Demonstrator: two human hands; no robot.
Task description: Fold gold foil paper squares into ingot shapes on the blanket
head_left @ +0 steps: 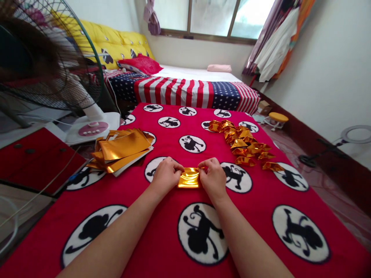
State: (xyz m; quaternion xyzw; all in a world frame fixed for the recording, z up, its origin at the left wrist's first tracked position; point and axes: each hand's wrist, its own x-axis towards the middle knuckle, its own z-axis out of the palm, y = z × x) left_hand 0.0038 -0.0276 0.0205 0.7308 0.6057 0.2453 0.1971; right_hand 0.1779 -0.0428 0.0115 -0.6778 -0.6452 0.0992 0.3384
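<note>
A small folded piece of shiny gold paper lies on the red cloth between my two hands. My left hand pinches its left edge with thumb and fingers. At the right edge, my right hand grips it in the same way. A loose stack of gold foil sheets rests on the cloth to the left, beyond my left hand. Several folded gold paper pieces are grouped at the back right, past my right hand.
A fan stands at the left beside a red cabinet panel. Behind the cloth is a bed with a striped and starred cover. A yellow stool and a ring light are on the right.
</note>
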